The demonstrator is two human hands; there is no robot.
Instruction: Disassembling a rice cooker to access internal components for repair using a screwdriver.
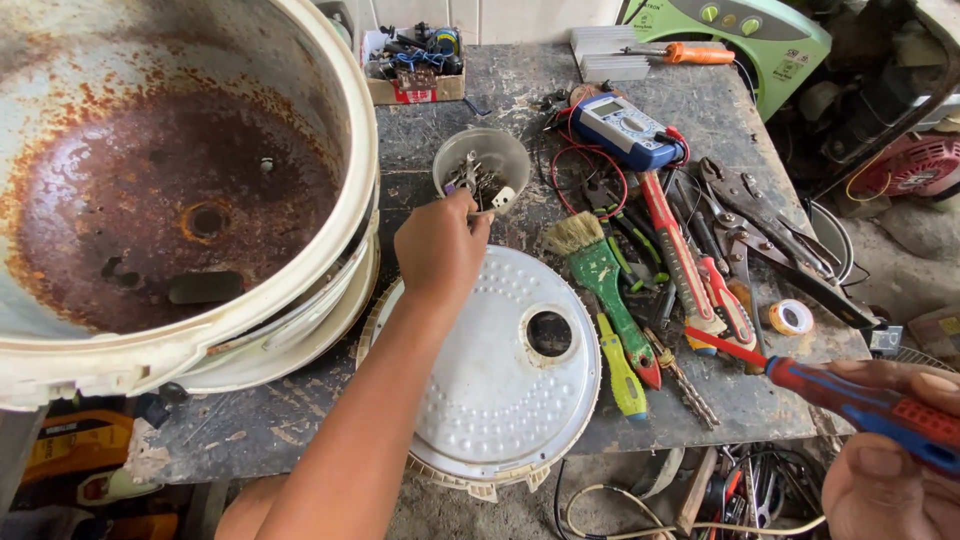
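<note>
left hand (440, 245) pinched at the small cup's (482, 165) rim, perhaps on a screw; right hand (890, 440) gripping screwdriver (860, 405) past table edge (700, 432)

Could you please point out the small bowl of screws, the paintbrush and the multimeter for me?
small bowl (515, 152), head view, bare inner wall.
paintbrush (598, 268), head view, green ferrule below the bristles.
multimeter (622, 130), head view, blue body beside the dial.

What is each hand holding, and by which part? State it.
Right hand: a red-and-blue screwdriver, gripped by its handle. Left hand reaches into the small bowl; any hold is hidden.
</note>
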